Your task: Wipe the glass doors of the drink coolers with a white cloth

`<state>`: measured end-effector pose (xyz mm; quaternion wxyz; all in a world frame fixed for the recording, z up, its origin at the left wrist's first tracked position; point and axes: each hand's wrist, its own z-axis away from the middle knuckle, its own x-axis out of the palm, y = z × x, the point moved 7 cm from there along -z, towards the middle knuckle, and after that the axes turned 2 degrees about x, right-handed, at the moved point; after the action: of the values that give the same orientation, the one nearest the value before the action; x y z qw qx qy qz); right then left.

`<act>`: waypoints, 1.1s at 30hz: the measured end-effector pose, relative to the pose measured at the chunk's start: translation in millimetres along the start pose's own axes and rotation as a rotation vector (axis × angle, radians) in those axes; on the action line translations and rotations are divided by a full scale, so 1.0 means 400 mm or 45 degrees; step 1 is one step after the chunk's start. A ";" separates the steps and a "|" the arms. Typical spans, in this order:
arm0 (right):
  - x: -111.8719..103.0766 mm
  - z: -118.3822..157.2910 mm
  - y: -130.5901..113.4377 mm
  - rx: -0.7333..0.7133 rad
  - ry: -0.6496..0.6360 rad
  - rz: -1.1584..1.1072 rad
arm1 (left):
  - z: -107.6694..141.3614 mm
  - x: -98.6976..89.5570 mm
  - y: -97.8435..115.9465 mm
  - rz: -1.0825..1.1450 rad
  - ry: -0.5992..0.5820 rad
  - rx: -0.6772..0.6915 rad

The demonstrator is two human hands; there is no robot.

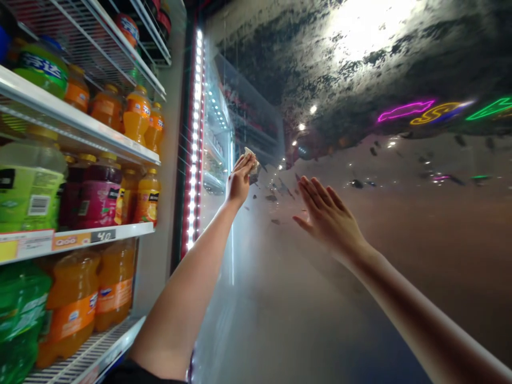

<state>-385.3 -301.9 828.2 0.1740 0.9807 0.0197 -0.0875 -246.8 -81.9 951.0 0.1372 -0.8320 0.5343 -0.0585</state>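
Note:
In front of me is a glass door (288,298), fogged over its lower part and streaked with water higher up. My left hand (239,181) reaches out to the glass near the lit frame, fingers closed over a small pale cloth or tissue (252,154) pressed to the surface. Most of this cloth is hidden under the fingers. My right hand (330,218) is open, its fingers stretched out flat at the fogged glass. It holds nothing; whether the palm touches the glass I cannot tell.
On the left, fridge shelves (136,229) hold several drink bottles, among them an orange soda bottle (74,304) and a purple juice bottle (100,192). A bright LED strip (195,138) runs up the door's edge. Coloured neon shapes (434,112) reflect in the glass.

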 end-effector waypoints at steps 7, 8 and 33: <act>-0.020 0.014 0.063 0.118 -0.015 -0.020 | 0.021 0.019 0.065 0.066 -0.126 0.127; -0.018 0.017 0.066 0.120 -0.020 -0.017 | 0.031 0.010 0.066 0.078 -0.154 0.145; -0.016 0.025 0.053 0.116 -0.014 -0.008 | -0.016 0.115 0.172 0.079 -0.042 0.113</act>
<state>-391.9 -325.2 827.1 0.1289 0.9870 0.0177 -0.0941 -289.1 -151.5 934.8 0.1847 -0.8089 0.5544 -0.0640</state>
